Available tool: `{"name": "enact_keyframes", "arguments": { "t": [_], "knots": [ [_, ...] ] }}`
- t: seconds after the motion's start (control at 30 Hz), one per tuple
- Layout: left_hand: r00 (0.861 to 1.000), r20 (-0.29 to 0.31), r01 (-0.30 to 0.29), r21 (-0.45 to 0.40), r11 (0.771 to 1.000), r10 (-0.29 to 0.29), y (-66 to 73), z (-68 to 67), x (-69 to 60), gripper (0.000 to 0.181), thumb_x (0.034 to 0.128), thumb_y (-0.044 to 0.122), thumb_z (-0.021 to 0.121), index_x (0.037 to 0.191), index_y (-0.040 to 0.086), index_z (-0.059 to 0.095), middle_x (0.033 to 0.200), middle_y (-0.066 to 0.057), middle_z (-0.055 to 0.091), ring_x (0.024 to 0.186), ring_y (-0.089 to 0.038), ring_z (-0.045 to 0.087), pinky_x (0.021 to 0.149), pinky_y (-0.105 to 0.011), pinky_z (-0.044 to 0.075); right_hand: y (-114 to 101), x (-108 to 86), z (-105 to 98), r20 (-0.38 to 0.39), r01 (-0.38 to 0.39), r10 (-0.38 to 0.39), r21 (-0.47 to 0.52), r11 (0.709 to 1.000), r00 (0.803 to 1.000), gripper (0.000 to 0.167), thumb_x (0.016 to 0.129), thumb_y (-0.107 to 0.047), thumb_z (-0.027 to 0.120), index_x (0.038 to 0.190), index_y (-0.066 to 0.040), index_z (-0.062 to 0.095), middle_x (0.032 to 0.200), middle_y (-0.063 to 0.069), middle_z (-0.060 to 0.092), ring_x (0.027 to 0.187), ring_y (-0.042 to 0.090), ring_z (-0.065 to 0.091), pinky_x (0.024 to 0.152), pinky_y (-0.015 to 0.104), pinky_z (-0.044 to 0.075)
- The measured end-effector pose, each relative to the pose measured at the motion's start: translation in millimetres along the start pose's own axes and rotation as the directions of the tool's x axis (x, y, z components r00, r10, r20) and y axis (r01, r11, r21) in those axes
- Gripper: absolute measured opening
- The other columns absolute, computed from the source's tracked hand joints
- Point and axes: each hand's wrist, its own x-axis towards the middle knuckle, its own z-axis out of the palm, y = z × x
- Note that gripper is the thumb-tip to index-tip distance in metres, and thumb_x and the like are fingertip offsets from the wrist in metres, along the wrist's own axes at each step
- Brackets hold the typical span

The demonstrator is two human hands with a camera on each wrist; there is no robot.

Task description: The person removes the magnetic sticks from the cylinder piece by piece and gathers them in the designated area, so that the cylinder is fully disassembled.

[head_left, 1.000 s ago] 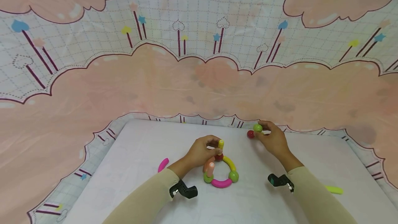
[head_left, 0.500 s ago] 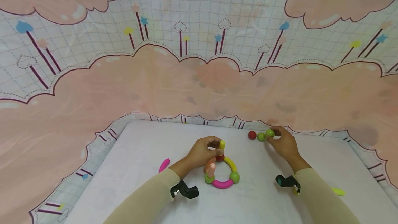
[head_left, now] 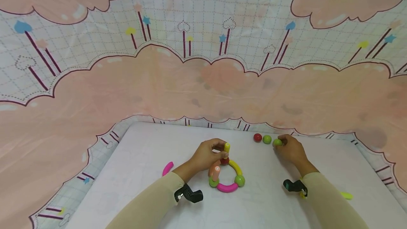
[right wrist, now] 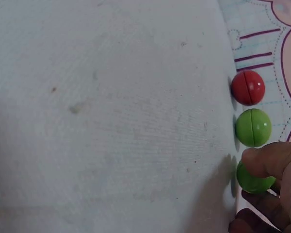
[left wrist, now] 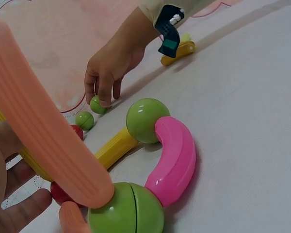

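My left hand (head_left: 206, 155) holds a short yellow rod (head_left: 227, 147) that stands upright over a red ball (left wrist: 59, 193). That ball belongs to a ring of curved rods and balls: a yellow curved rod (head_left: 235, 168), a green ball (head_left: 240, 180), a pink curved rod (head_left: 227, 187) and another green ball (head_left: 213, 182). From this last ball an orange rod (left wrist: 48, 116) rises. At the far edge of the table, my right hand (head_left: 292, 150) pinches a loose green ball (right wrist: 254, 178) between thumb and fingers.
Left of the right hand, a red ball (head_left: 257, 137) and a green ball (head_left: 267, 139) lie in a row. A loose pink curved rod (head_left: 167, 168) sits beyond the left forearm. Near the right forearm are a yellow-green rod (head_left: 346, 195) and a yellow piece (left wrist: 178, 53).
My right hand has moved right, away from the red ball, and lowered a green ball to the tabletop. The left hand and the ring have stayed in place.
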Motion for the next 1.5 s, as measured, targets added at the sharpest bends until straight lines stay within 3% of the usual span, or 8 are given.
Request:
{"name": "enact_keyframes", "arguments": {
  "t": [0.23, 0.43, 0.57, 0.8, 0.93, 1.13, 1.33, 1.5],
  "knots": [
    [1.0, 0.003, 0.003, -0.023, 1.0, -0.003, -1.8, 0.3, 0.4, 0.029, 0.0912, 0.014, 0.079, 0.119, 0.011, 0.071, 0.108, 0.002, 0.071, 0.103, -0.021, 0.07, 0.081, -0.028, 0.059, -1, 0.0, 1, -0.001, 0.009, -0.01, -0.008, 1.0, 1.0, 0.05, 0.093, -0.015, 0.068, 0.133, 0.011, 0.054, 0.123, 0.033, 0.06, 0.111, 0.045, 0.057, 0.097, 0.059, 0.046],
    [1.0, 0.004, -0.009, -0.029, 1.0, 0.009, -4.2, -1.1, -0.5, 0.03, 0.0902, 0.017, 0.081, 0.118, 0.012, 0.072, 0.105, 0.003, 0.072, 0.1, -0.018, 0.07, 0.081, -0.027, 0.058, -4, -1.1, 1, -0.017, 0.002, -0.002, 0.001, 1.0, 1.0, 0.059, 0.093, -0.018, 0.067, 0.14, 0.011, 0.047, 0.138, 0.036, 0.052, 0.126, 0.052, 0.049, 0.105, 0.062, 0.04],
    [0.999, -0.008, -0.031, 0.001, 1.0, 0.031, -6.0, -5.3, -3.3, 0.029, 0.0912, 0.02, 0.08, 0.119, 0.015, 0.072, 0.107, 0.005, 0.072, 0.101, -0.014, 0.069, 0.085, -0.027, 0.057, -12, -5.8, 2, -0.109, 0.033, -0.032, 0.009, 0.999, 0.993, 0.06, 0.093, -0.019, 0.068, 0.142, 0.009, 0.048, 0.139, 0.035, 0.051, 0.128, 0.055, 0.043, 0.105, 0.064, 0.039],
    [0.997, -0.037, -0.057, 0.097, 0.994, 0.061, -8.2, -16.3, -19.3, 0.024, 0.0975, 0.018, 0.072, 0.121, 0.012, 0.069, 0.111, 0.004, 0.071, 0.103, -0.014, 0.067, 0.091, -0.03, 0.055, -38, -21.3, 8, -0.287, 0.188, -0.156, 0.085, 0.979, 0.945, 0.046, 0.095, -0.013, 0.067, 0.135, 0.008, 0.056, 0.133, 0.03, 0.059, 0.126, 0.051, 0.046, 0.103, 0.063, 0.039],
    [0.998, -0.026, -0.049, 0.1, 0.994, 0.051, -10.0, -21.7, -33.4, 0.023, 0.0976, 0.017, 0.072, 0.12, 0.012, 0.07, 0.111, 0.005, 0.071, 0.102, -0.013, 0.066, 0.09, -0.03, 0.055, -56, -35.9, 13, -0.351, 0.317, -0.256, 0.128, 0.94, 0.901, 0.035, 0.094, -0.007, 0.068, 0.126, 0.006, 0.063, 0.126, 0.023, 0.064, 0.116, 0.045, 0.054, 0.096, 0.058, 0.045],
    [0.999, -0.009, -0.037, 0.099, 0.994, 0.038, -10.0, -28.2, -54.6, 0.021, 0.0974, 0.015, 0.071, 0.118, 0.015, 0.07, 0.112, 0.006, 0.071, 0.104, -0.013, 0.065, 0.09, -0.03, 0.055, -82, -65.5, 21, -0.357, 0.465, -0.402, 0.107, 0.879, 0.843, 0.028, 0.093, -0.004, 0.072, 0.12, -0.002, 0.066, 0.116, 0.012, 0.067, 0.105, 0.031, 0.06, 0.087, 0.047, 0.049],
    [1.0, 0.017, -0.012, 0.085, 0.996, 0.01, -13.3, -29.7, -72.9, 0.021, 0.0939, 0.017, 0.074, 0.115, 0.017, 0.072, 0.111, 0.0, 0.071, 0.103, -0.016, 0.065, 0.087, -0.032, 0.056, -100, -91.9, 32, -0.305, 0.574, -0.513, 0.158, 0.804, 0.803, 0.031, 0.089, 0.001, 0.077, 0.117, -0.009, 0.067, 0.113, -0.003, 0.07, 0.098, 0.015, 0.062, 0.083, 0.03, 0.054],
    [0.998, 0.051, -0.038, 0.079, 0.996, 0.034, -20.3, -24.3, -84.0, 0.028, 0.0901, 0.02, 0.08, 0.116, 0.014, 0.072, 0.111, 0.003, 0.071, 0.105, -0.018, 0.065, 0.091, -0.034, 0.055, -114, -110.5, 42, -0.198, 0.619, -0.587, 0.239, 0.748, 0.785, 0.037, 0.088, 0.002, 0.078, 0.12, -0.012, 0.066, 0.109, -0.006, 0.07, 0.097, 0.013, 0.064, 0.079, 0.031, 0.057]
  ]
}}
